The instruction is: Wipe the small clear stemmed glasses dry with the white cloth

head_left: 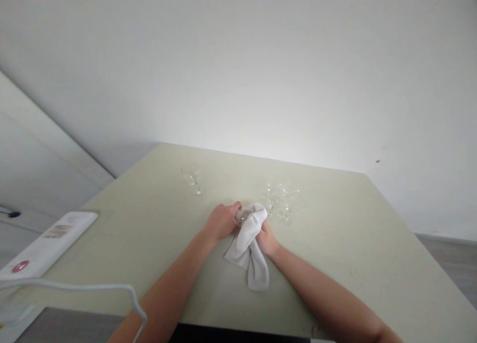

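My left hand (224,219) is closed around a clear glass (239,216), of which only a small part shows between my hands. A white cloth (250,228) is bunched against the glass, and my right hand (266,238) grips it from the right. The cloth's loose ends hang down toward the table. Most of the right fingers are hidden behind the cloth. Just beyond my right hand, several clear stemmed glasses (285,201) stand close together. Another stemmed glass (193,176) is by itself farther back on the left.
The pale table (328,243) meets a white wall (261,74) at the back. On its left edge lies a white power strip or box (55,238) with a red button. A white cable (93,286) loops across the lower left near my left forearm.
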Tool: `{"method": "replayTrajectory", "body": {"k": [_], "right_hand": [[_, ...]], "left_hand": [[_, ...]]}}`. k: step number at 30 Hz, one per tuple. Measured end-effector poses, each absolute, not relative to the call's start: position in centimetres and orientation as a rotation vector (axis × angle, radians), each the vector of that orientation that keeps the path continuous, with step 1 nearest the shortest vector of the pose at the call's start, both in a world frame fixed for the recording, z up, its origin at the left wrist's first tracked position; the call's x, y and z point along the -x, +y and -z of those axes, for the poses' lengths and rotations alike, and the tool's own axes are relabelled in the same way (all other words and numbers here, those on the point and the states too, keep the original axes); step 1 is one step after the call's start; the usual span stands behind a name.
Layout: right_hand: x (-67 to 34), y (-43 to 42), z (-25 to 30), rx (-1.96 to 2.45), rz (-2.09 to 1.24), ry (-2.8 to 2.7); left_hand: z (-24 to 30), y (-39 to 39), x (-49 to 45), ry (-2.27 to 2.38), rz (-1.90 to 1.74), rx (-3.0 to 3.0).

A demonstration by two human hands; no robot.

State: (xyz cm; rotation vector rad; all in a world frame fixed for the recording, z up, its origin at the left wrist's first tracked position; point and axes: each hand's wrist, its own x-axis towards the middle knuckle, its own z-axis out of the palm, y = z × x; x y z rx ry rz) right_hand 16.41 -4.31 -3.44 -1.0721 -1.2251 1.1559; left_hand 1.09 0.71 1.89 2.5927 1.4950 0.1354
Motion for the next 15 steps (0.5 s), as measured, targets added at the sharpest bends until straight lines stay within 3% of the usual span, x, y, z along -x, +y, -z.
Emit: {"method": "replayTrajectory", "body": {"k": [15], "right_hand": [[-16.37,-4.14,3.69,1.043,-1.171,-1.229]], "left_hand": [[-2.23,0.52,-1.15,1.503,-0.116,-2.574]]}}
